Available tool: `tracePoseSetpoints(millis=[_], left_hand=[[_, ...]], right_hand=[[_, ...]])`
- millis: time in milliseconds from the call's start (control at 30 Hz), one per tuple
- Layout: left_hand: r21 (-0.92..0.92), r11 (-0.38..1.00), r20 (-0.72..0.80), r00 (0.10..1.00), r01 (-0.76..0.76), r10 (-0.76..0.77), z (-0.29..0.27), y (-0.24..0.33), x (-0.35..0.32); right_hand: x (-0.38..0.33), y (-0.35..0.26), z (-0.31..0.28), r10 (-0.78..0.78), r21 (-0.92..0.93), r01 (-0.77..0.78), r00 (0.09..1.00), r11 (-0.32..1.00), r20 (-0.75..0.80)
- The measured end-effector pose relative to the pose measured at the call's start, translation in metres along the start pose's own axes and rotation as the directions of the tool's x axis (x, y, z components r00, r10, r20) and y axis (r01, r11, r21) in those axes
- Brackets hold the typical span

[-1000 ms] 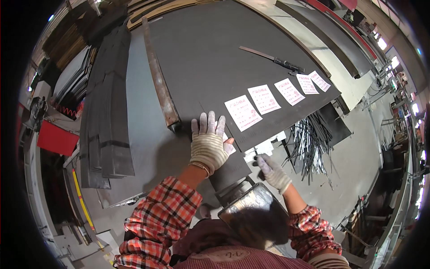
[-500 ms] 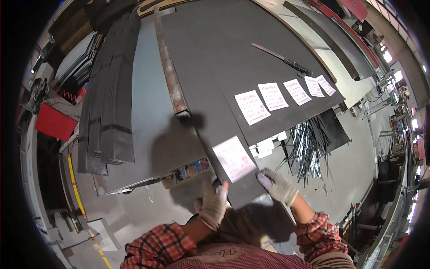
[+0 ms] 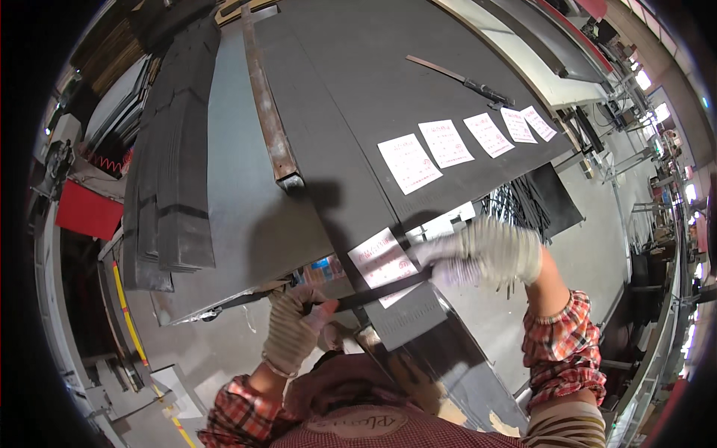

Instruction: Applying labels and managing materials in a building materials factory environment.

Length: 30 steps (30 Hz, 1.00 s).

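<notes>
Across the near end of a long dark grey strip of sheet (image 3: 403, 317), I stretch a narrow black strap (image 3: 381, 291). My gloved left hand (image 3: 291, 328) pinches its left end, beside the strip. At the strap's other end is my gloved right hand (image 3: 489, 252); it is smeared by motion, but its fingers appear closed around the strap. A white printed label (image 3: 381, 257) with red marks lies on the strip, and the strap crosses over its lower part. More such labels (image 3: 411, 164) lie in a row on the wide dark sheet (image 3: 336, 75) beyond.
A knife-like tool (image 3: 467, 81) with a long blade and black handle lies behind the labels. A rusty metal bar (image 3: 269, 112) runs along the sheets. Stacked dark strips (image 3: 179, 179) stand to the left; a bundle of black straps (image 3: 515, 205) hangs at the right.
A black strap now spans between my hands over the strip and label. My left hand has moved left, my right hand up and to the right.
</notes>
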<state>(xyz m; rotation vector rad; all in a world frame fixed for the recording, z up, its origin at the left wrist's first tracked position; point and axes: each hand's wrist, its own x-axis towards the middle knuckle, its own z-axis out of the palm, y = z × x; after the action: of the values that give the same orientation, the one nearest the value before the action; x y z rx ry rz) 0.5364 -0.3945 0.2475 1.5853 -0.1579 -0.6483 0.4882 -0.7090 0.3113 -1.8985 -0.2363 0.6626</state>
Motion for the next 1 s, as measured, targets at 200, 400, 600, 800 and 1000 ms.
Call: tracePoseSetpoints(millis=[200, 400, 600, 800, 1000], left_hand=[[-0.144, 0.980, 0.233, 0.968, 0.134, -0.098, 0.020, -0.136, 0.056], [-0.644, 0.637, 0.488, 0.869, 0.423, -0.083, 0.042, -0.186, 0.060], [0.109, 0.992, 0.198, 0.979, -0.061, 0.039, 0.001, -0.190, 0.046], [-0.050, 0.979, 0.378, 0.904, -0.196, 0.200, 0.020, -0.039, 0.040], [0.635, 0.590, 0.362, 0.867, -0.498, 0.342, 0.089, -0.021, 0.056]], right_hand=[[0.051, 0.237, 0.065, 0.034, 0.688, 0.007, 0.998, 0.726, -0.045], [0.047, 0.151, 0.084, 0.090, 0.812, -0.011, 0.995, 0.584, -0.051], [0.077, 0.000, 0.151, 0.243, -0.421, -0.681, 0.656, 0.599, -0.715], [0.071, 0.005, 0.145, 0.266, -0.394, -0.738, 0.600, 0.548, -0.754], [-0.017, 0.010, 0.096, 0.118, 0.096, -0.070, 0.623, 0.993, -0.774]])
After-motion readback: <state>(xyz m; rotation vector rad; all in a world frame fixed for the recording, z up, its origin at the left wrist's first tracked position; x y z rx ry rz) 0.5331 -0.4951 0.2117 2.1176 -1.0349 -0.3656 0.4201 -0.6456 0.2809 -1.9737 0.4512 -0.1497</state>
